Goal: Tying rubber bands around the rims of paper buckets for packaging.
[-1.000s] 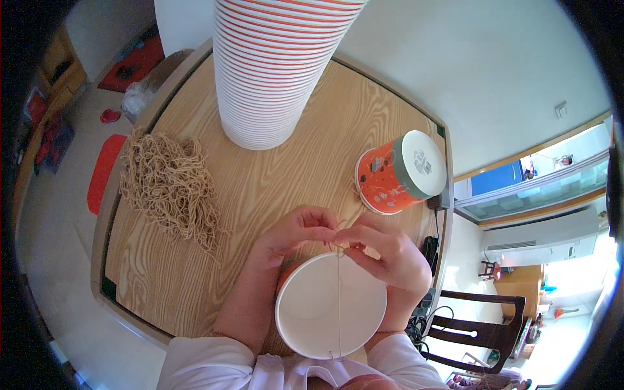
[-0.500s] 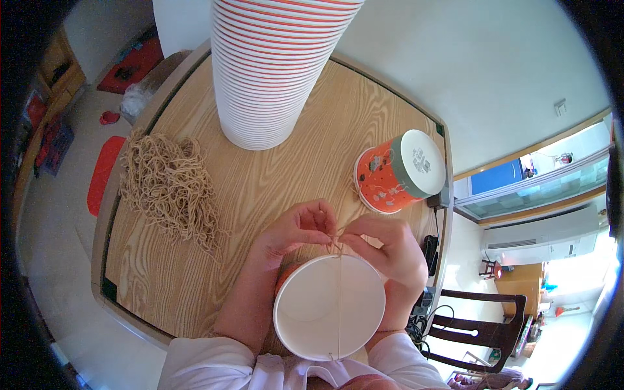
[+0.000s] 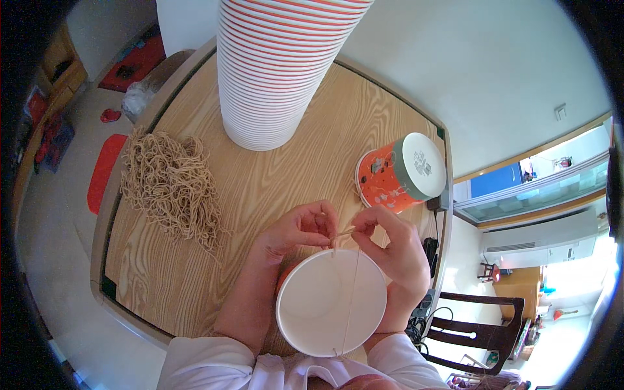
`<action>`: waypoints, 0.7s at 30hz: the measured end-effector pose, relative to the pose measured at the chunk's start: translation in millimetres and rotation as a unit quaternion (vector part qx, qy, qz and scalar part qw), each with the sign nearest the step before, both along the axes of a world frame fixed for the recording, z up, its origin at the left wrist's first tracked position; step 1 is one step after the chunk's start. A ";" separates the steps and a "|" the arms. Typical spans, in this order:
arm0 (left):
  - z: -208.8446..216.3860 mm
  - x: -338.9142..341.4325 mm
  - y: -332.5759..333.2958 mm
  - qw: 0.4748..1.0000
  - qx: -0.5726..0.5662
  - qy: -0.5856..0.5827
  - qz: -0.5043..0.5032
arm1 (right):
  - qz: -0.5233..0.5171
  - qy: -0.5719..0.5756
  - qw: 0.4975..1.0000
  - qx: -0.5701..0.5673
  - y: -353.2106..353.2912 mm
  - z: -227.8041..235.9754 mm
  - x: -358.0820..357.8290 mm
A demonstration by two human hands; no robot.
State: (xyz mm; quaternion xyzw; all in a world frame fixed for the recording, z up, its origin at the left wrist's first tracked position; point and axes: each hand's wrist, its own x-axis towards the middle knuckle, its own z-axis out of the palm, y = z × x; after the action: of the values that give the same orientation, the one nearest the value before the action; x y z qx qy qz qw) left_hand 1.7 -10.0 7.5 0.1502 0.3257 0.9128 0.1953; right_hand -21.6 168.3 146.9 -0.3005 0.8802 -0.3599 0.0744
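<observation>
A white-lined paper bucket (image 3: 318, 302) stands mouth up against my body, between my forearms. A thin tan string (image 3: 348, 305) runs across its mouth from a hole near the rim closest to me. At the far rim my left hand (image 3: 304, 227) pinches a short end of string that comes up through the bucket's wall. Just right of it, my right hand (image 3: 392, 244) grips the string between thumb and forefinger, and a piece stretches between both hands. Any knot there is too small to make out.
A tall stack of white paper buckets (image 3: 266, 84) rises at the back of the wooden table (image 3: 260, 182). A heap of tan strings (image 3: 172, 185) lies at the left. An orange-and-green bucket (image 3: 396, 172) sits upside down at the right, near black cables (image 3: 419, 328) and a dark chair (image 3: 478, 331).
My right hand has shifted slightly up, its fingers drawing away from my left hand. The far end of the string over the bucket has swung to the right.
</observation>
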 end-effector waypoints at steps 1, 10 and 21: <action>2.3 0.3 0.2 1.000 -0.006 -0.005 -0.002 | 0.005 0.003 1.000 -0.001 1.5 -1.2 -0.4; -5.5 -3.0 5.6 0.997 -0.071 -0.012 -0.014 | 0.046 0.021 0.999 0.006 -1.8 -5.3 -2.9; -10.4 -4.9 8.1 1.000 -0.010 -0.018 0.005 | 0.040 -0.012 0.999 0.025 -3.8 -4.2 -3.2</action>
State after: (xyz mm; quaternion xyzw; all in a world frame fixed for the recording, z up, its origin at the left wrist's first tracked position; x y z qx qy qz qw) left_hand -3.1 -1.8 -2.9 0.1303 0.3321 0.9131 0.1975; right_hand -24.8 164.5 142.7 -0.3295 0.8752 -0.3377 0.1069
